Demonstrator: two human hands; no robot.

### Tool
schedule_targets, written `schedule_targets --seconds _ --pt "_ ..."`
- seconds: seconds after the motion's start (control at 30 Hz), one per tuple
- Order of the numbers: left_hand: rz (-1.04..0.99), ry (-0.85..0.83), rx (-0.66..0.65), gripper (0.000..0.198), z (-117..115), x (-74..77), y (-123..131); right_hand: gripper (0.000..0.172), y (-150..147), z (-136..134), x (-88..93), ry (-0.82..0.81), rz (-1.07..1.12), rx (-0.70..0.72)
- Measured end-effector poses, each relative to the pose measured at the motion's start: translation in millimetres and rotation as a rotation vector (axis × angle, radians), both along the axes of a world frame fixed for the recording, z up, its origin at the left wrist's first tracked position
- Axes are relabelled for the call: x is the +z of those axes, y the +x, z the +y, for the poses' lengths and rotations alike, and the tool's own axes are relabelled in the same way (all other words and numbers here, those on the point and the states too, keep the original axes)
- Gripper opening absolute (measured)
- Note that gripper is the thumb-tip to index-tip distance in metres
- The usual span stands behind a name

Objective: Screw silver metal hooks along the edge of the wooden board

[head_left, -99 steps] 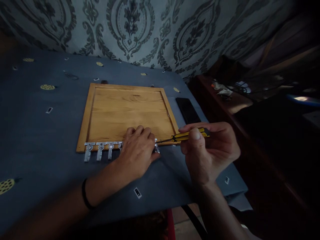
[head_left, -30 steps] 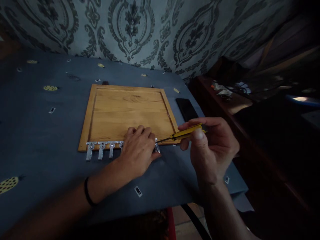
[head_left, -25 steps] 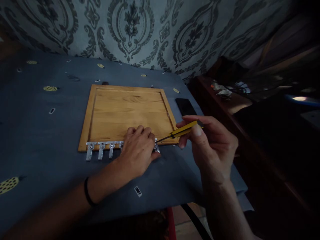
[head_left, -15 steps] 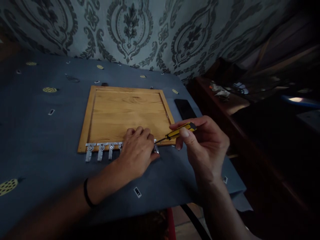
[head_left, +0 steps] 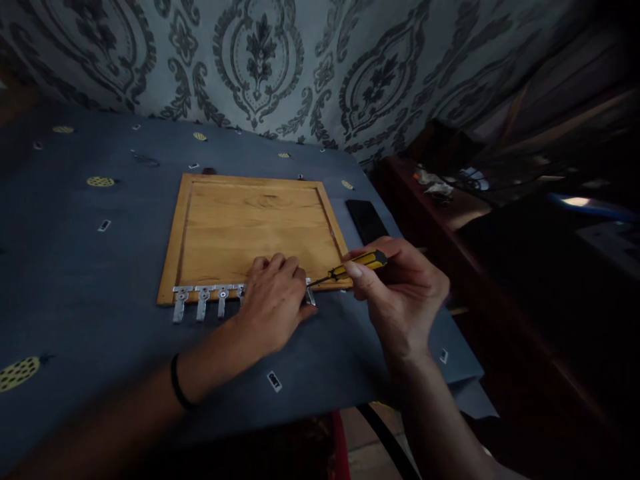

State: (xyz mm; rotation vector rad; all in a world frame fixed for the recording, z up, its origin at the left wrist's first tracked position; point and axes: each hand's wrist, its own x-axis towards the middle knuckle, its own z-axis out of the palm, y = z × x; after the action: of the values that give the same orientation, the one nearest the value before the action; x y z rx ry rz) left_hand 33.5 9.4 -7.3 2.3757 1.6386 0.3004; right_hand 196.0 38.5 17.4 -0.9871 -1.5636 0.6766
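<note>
We hold a yellow-and-black screwdriver (head_left: 360,264) in our right hand (head_left: 405,293), its handle pinched between thumb and fingers. From that grip the shaft slants down and leftward to the metal hook (head_left: 311,297) beside our left thumb; whether the tip sits in a screw, we cannot tell. Our left hand (head_left: 275,293) presses on the near edge of the framed wooden panel (head_left: 250,233), fingers bent; it hides what lies beneath, so we cannot tell whether it grasps anything. The panel lies flat, stretching away beyond that hand. To the left of the same hand, more metal hooks (head_left: 202,303) line the edge, their ends jutting toward us over the blue tablecloth (head_left: 130,267). Just beyond our right hand lies a black phone-like slab (head_left: 367,220).
</note>
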Motion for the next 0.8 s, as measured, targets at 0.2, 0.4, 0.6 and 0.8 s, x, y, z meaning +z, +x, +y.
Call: schedule_targets --seconds 0.2,0.4,0.6,0.8 --pt "-0.011 0.024 0.001 0.037 0 -1.4 0 0.025 -5 -2 1.1 -0.038 0.01 -0.015" --pt "-0.004 0.057 -0.003 0.035 0 -3.4 0 0.025 11 -4 10.0 -0.097 -0.07 0.168" --pt "-0.018 0.029 -0.009 0.037 0 -1.4 0 0.026 6 1 10.7 -0.075 -0.053 0.133" --pt "-0.017 0.027 -0.006 0.038 0 -0.9 0 0.037 -8 0 8.8 -0.071 -0.001 0.061"
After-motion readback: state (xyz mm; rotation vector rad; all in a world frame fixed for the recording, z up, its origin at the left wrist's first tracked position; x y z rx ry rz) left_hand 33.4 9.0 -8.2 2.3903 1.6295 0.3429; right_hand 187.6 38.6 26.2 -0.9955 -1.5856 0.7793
